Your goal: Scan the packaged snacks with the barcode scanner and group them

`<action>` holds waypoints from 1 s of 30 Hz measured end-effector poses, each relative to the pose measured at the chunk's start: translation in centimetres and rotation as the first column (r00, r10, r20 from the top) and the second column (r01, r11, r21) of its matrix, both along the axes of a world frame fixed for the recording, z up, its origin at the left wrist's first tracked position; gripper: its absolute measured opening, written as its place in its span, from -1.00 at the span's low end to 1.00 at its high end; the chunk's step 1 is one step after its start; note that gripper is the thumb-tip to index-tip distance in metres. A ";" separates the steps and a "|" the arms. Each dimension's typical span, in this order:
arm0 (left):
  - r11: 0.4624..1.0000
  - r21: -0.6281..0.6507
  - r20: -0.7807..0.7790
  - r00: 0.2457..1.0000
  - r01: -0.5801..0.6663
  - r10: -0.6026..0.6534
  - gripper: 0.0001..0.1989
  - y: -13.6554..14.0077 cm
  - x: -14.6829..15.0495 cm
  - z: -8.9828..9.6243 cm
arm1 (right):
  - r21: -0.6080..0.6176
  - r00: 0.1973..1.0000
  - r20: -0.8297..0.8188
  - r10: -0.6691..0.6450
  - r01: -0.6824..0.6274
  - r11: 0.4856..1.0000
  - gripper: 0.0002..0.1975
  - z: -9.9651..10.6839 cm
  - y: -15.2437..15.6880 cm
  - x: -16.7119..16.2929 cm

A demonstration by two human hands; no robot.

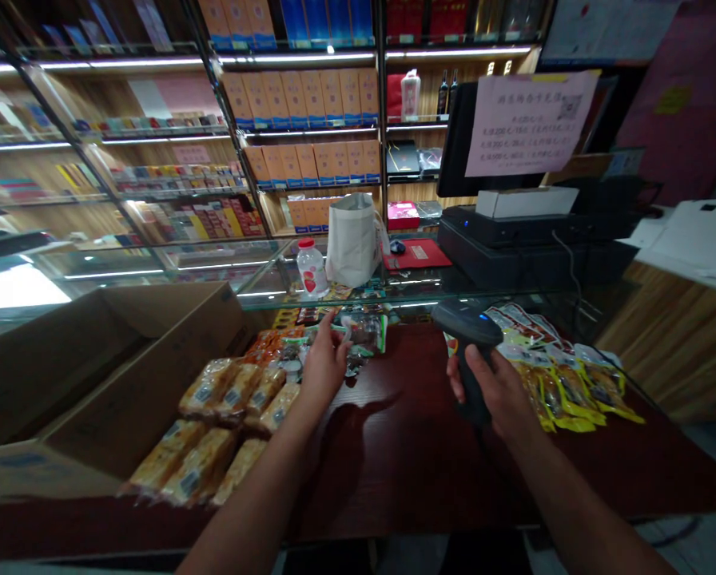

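My right hand [502, 391] is wrapped round the handle of a black barcode scanner [467, 323], which has a small blue light on top. It is held above the dark red tabletop, left of several yellow-edged snack packs [565, 387]. My left hand [327, 358] is over small clear snack packs with green edges [367, 334]. Its index finger points forward and the fingers look apart; whether they touch a pack, I cannot tell. Beside my left forearm lie several clear-wrapped bread-like blocks [205, 455], with orange-red packets [272, 345] behind them.
An open cardboard box [136, 391] stands at the left. Behind the table, a glass counter holds a red-capped bottle [312, 267], a white bag [352, 239], a red folder [421, 254] and a monitor with a paper sign [529, 120]. Shelves [310, 132] of boxed goods line the back.
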State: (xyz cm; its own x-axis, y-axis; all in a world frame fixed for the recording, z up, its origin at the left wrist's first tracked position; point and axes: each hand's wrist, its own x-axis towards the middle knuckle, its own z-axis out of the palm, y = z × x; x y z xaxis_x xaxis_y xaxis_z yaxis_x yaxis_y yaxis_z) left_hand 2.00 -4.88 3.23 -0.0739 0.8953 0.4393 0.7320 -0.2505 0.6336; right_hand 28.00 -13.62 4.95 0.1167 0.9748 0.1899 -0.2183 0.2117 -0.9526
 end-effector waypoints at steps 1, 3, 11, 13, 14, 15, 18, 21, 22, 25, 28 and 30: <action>0.999 0.005 0.143 0.989 0.042 -0.043 -0.36 -0.5 0.6 -1.1 | 0.007 1.000 -0.003 0.031 -0.031 1.000 -0.56 -0.1 0.5 0.1; 0.993 -0.023 0.390 0.916 0.112 -0.094 -0.41 -1.1 1.7 -3.3 | 0.020 0.997 -0.005 0.075 -0.075 0.997 -0.58 -0.5 1.5 0.3; 0.974 -0.124 0.865 0.502 0.189 0.013 -0.57 -1.1 3.5 -6.9 | -0.075 0.960 0.075 0.270 -0.265 0.961 -0.61 -4.1 4.7 0.5; 0.972 -0.117 0.901 0.434 0.203 0.018 -0.57 -1.2 3.7 -7.1 | -0.086 0.966 0.111 0.235 -0.227 0.970 -0.61 -5.1 5.1 0.5; 0.969 -0.121 0.911 0.411 0.214 0.023 -0.57 -1.2 3.8 -7.1 | -0.088 0.966 0.143 0.214 -0.203 0.975 -0.61 -5.6 5.2 0.5; 0.966 -0.126 0.919 0.393 0.225 0.029 -0.57 -1.3 3.8 -7.1 | -0.090 0.966 0.176 0.189 -0.175 0.980 -0.61 -6.0 5.3 0.5; 0.955 -0.135 0.936 0.349 0.264 0.036 -0.57 -1.5 4.1 -7.0 | -0.105 0.962 0.253 0.101 -0.077 0.992 -0.60 -7.0 5.4 0.6; 0.936 -0.127 0.954 0.299 0.327 0.025 -0.59 -1.9 4.5 -6.8 | -0.118 0.959 0.285 0.008 0.026 0.993 -0.60 -7.5 5.6 0.7; 0.925 -0.127 0.957 0.291 0.359 0.018 -0.61 -2.1 4.7 -6.7 | -0.122 0.957 0.289 -0.005 0.042 0.992 -0.61 -7.6 5.7 0.8; 0.874 -0.144 0.956 0.292 0.464 0.002 -0.63 -2.9 5.4 -6.3 | -0.135 0.959 0.281 -0.036 0.077 0.988 -0.61 -7.7 6.0 0.7; 0.820 -0.165 0.955 0.297 0.548 -0.006 -0.62 -3.7 6.0 -6.1 | -0.140 0.970 0.239 -0.048 0.084 0.987 -0.58 -7.8 6.1 0.5; 0.789 -0.182 0.954 0.300 0.587 -0.003 -0.60 -4.2 6.4 -5.9 | -0.143 0.976 0.215 -0.024 0.056 0.988 -0.57 -7.9 6.0 0.5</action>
